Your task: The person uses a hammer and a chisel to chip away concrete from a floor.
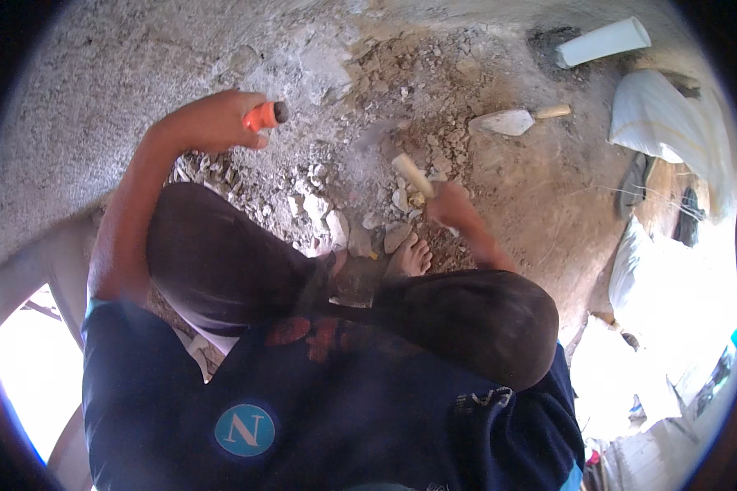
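Observation:
My left hand (pixel 221 123), at the upper left near the rough grey wall, is wrapped round a chisel (pixel 260 118) with an orange grip. The chisel's dark round end points right; its blade is hidden behind my hand. Closer in and to the right, my right hand (pixel 454 206) is closed on the pale wooden handle (pixel 413 175) of a hammer. A grey smear beyond the handle seems to be the hammer's head, blurred by motion. Broken lumps of plaster and rubble (pixel 315 206) lie between my hands, in front of my bare feet (pixel 409 255).
A pointed trowel (pixel 506 122) with a wooden handle lies on the dirt floor to the right. Beyond it are a white tube-like container (pixel 604 42), white sacks (pixel 659 114) and dark sandals (pixel 633 184). Rough wall (pixel 131 74) rises at the left.

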The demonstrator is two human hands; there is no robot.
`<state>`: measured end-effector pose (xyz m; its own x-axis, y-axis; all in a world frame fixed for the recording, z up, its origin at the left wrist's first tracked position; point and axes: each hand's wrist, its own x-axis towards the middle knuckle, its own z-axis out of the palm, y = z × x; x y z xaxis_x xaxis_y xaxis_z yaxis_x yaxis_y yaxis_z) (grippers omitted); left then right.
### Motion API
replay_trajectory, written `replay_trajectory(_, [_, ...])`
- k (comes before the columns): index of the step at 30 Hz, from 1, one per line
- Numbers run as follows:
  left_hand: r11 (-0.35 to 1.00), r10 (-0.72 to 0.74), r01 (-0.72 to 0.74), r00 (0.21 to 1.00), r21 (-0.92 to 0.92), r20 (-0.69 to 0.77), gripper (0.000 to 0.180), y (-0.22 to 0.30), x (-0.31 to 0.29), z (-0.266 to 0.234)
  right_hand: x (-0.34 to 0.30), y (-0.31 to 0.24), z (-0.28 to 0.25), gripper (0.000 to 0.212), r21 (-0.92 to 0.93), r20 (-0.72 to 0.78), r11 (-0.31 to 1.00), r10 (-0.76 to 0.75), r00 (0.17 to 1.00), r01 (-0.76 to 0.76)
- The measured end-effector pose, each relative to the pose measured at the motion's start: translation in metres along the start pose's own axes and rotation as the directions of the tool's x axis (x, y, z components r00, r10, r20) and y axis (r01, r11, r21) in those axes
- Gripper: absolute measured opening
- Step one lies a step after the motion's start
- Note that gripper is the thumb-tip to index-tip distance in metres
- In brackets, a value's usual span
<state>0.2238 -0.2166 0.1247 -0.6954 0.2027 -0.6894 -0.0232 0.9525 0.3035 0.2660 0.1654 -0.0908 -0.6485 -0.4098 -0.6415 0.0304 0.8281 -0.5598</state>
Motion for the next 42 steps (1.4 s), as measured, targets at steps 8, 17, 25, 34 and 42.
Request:
replay_trajectory(8, [0.992, -0.111, 0.112, 0.994, -0.060, 0.020, 0.038, -0.002, -0.015, 0.000, 0.053, -0.028, -0.094, 0.034, 0.617, -0.405, 0.787, 0.311, 0.860, 0.007])
replay_trajectory(17, [0.998, -0.049, 0.046, 0.997, -0.052, -0.065, 0.036, 0.007, -0.006, -0.004, 0.048, -0.007, 0.028, 0.033, -0.003, 0.040, 1.000, 0.022, 0.999, -0.022])
replay_trajectory(25, [0.996, -0.082, 0.082, 0.997, -0.032, 0.004, 0.041, 0.018, -0.002, -0.010, 0.047, -0.049, -0.081, 0.018, 0.557, -0.464, 0.829, 0.262, 0.846, 0.048])
replay_trajectory(34, [0.993, -0.109, 0.110, 0.994, -0.044, 0.026, 0.034, 0.014, 0.001, -0.002, 0.049, -0.008, -0.017, 0.028, -0.106, -0.153, 0.993, -0.062, 0.986, 0.046])
replay_trajectory(42, [0.989, -0.056, 0.050, 0.998, -0.139, -0.037, 0.036, 0.008, 0.003, 0.000, 0.062, -0.044, -0.094, 0.025, 0.257, -0.611, 0.960, 0.076, 0.788, 0.107])
